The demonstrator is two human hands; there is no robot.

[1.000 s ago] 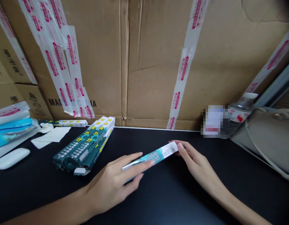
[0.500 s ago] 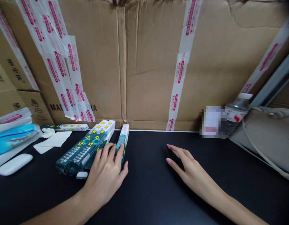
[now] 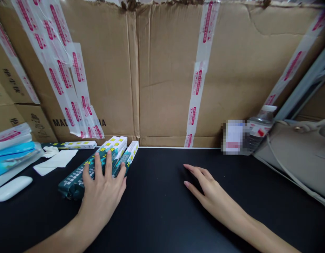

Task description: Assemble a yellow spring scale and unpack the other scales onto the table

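My left hand (image 3: 103,191) lies flat with fingers spread on a row of long dark green and white boxes (image 3: 73,177) on the black table (image 3: 165,211). The rightmost box (image 3: 131,154) lies against the others under my fingertips. My right hand (image 3: 204,184) rests open on the bare table to the right, fingers stretched out and holding nothing.
A big taped cardboard box (image 3: 165,77) walls off the back. At the left lie a white oval object (image 3: 11,188), white tissue (image 3: 57,160), blue packs (image 3: 12,153) and one more long box (image 3: 73,144). A water bottle (image 3: 258,128) and a beige bag (image 3: 296,158) stand at the right.
One second ago both hands held a long box mid-table. My left hand carried it left, laid it beside the stack, and now presses flat on the row. My right hand let go.
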